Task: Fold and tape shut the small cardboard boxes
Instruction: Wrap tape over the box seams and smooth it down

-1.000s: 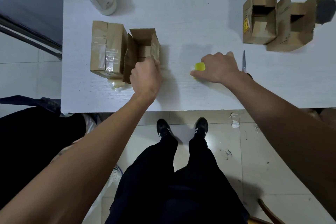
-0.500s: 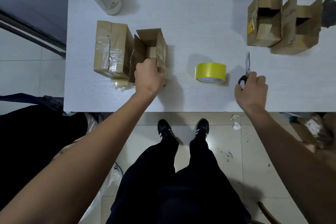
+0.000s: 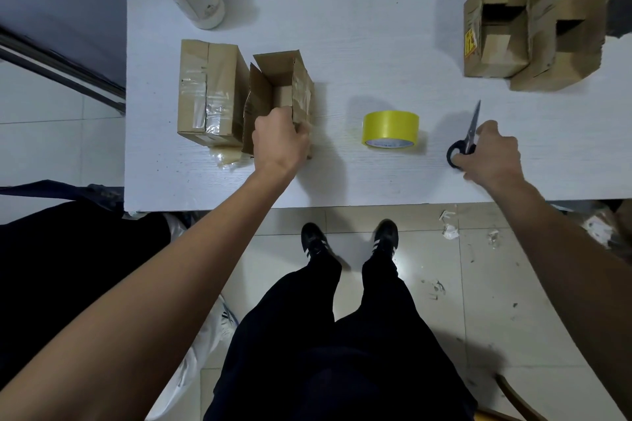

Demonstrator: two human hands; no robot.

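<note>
Left hand (image 3: 280, 138) grips the open box (image 3: 278, 96) left of centre. Right hand (image 3: 492, 155) closes on the scissors (image 3: 468, 137) at centre-right, blade pointing up-frame. Tape roll (image 3: 391, 128) sits between the hands, nearer the right.

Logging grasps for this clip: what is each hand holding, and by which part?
The left hand grips the open cardboard box by its near end wall. The right hand holds the scissors at their black handles, blades pointing away.

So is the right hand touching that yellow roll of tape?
Apart. The head view shows bare white table between the yellow tape roll and the right hand, which grips the scissors.
</note>
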